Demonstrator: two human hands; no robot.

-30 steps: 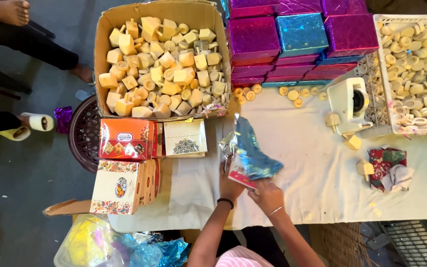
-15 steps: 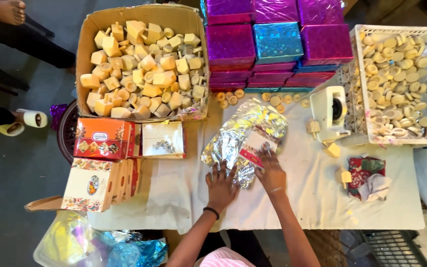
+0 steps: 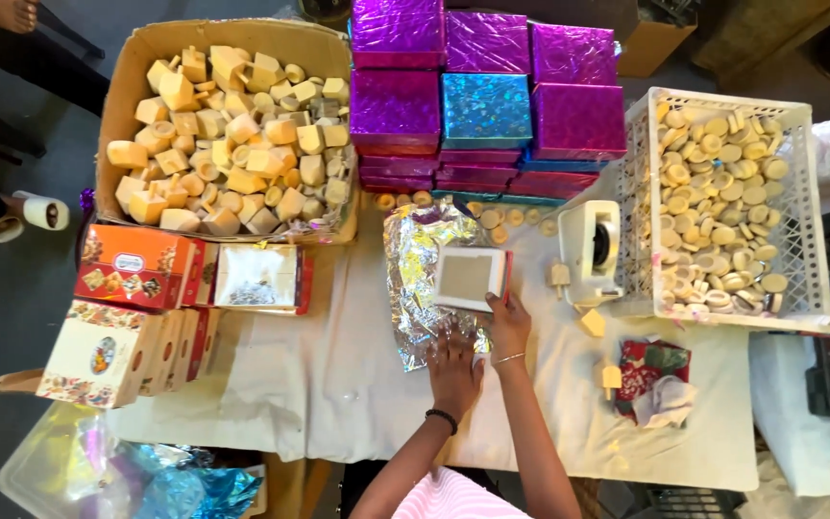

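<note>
Both hands are working at the middle of the white cloth-covered table: the left hand is lying flat with fingers spread, pressing down the near end of the crinkled silver foil wrapping sheet, while the right hand is pinching the near right corner of the small flat white box with a red edge, which is resting on the sheet's right half. Around that sheet, taking the biggest things first, the large brown cardboard carton full of pale wooden blocks is sitting to its far left, the stack of shiny magenta and blue foil-wrapped boxes is standing just beyond it, and the white plastic lattice crate of pale wooden discs is lying well to its right. Printed orange and cream cardboard boxes are piled to the left of the sheet, a white tape dispenser is standing just to its right, and a row of small wooden discs is lying along its far edge. Judging from this, the box is being positioned on the sheet, with folding not yet begun; the next move seems to call for squaring the box to the foil's edges while the left palm is holding the sheet flat.
</note>
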